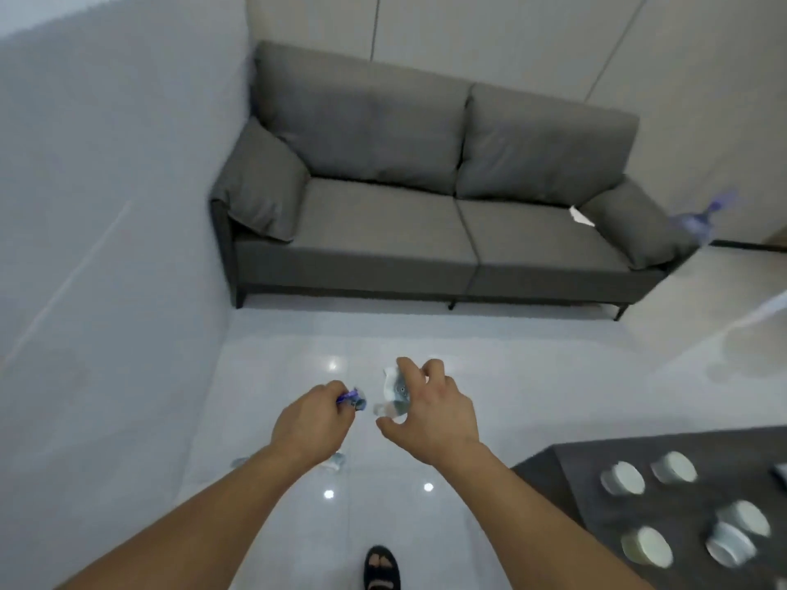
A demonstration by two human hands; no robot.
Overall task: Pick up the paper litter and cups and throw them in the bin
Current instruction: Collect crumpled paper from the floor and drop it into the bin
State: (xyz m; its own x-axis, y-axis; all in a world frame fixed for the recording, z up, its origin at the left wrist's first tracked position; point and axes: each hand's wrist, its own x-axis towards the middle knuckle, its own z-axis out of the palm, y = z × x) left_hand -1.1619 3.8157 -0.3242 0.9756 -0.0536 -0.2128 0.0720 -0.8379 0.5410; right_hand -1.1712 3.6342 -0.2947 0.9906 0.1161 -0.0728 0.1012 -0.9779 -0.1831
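Your left hand is pinching a purple wrapper, your right hand gripping crumpled paper; glossy pale floor below you, grey sofa ahead, cups on dark table.

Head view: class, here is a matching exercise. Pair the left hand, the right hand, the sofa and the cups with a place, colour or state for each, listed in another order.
Column one:
1. left hand
2. right hand
3. sofa
4. cups

Column two:
A. on the dark table
B. grey
C. pinches a purple wrapper
D. grips crumpled white litter

Pairs: 1-C, 2-D, 3-B, 4-A.
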